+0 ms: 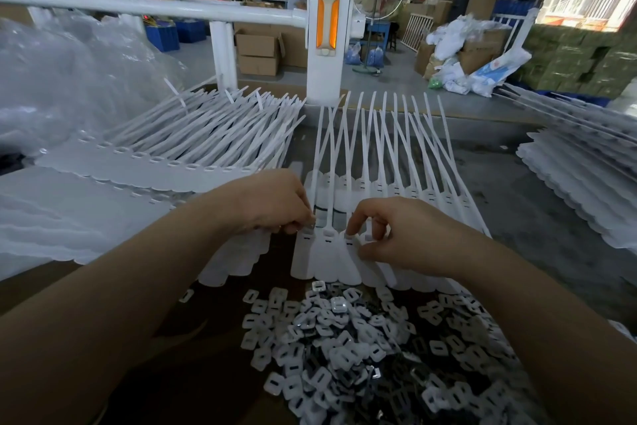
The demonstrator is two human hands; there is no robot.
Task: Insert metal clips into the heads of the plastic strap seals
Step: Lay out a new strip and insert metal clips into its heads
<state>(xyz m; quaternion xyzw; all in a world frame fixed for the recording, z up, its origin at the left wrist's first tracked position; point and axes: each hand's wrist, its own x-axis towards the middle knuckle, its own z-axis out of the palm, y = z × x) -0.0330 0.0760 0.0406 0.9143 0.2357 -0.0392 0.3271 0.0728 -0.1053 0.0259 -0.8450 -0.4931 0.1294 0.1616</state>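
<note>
A worker's two bare hands meet over a row of white plastic strap seals [331,252] fanned across a factory table [537,204]. Left of that row, a deep stack of seal strips [165,155] lies with its tails pointing away toward a white railing post [329,31]. The left hand [272,204], at the row's left end, curls its fingers around a small metal clip [311,225] and holds it against the head of the leftmost seal. The right hand [406,235], just right of it, pinches the head of a neighbouring seal between bent fingers and thumb. Nearer the worker than the row, a loose heap of metal clips [362,348] covers the table. Far right of the row, another stack of seals [586,183] rests.
</note>
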